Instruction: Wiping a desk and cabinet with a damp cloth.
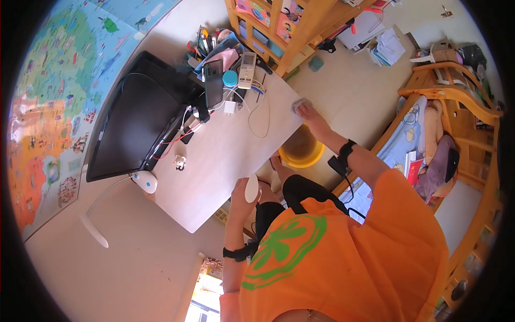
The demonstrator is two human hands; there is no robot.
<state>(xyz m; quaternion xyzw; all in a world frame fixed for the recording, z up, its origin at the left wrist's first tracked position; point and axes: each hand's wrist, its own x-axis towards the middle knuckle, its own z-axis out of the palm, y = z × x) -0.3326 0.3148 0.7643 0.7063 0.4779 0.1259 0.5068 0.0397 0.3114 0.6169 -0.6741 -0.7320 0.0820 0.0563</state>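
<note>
My right hand (307, 111) reaches to the far right corner of the desk (214, 177), its fingers closed on a grey cloth (301, 103) pressed at the desk edge. At the near edge of the desk, my left hand (239, 196) is wrapped round a white object with an oval, flat-looking top (251, 189); its exact kind does not show. Below my right forearm, beside the desk, a yellow bucket (303, 162) stands on the floor. A small figurine (180, 162) sits on the desktop to the left of my left hand.
A black monitor (137, 123) and a white desk lamp (145, 182) line the desk's left side. Toward the back are a phone (213, 83), a remote control (247, 70), a blue-lidded jar (230, 78) and loose cables. A wooden bed (450, 80) stands at the right.
</note>
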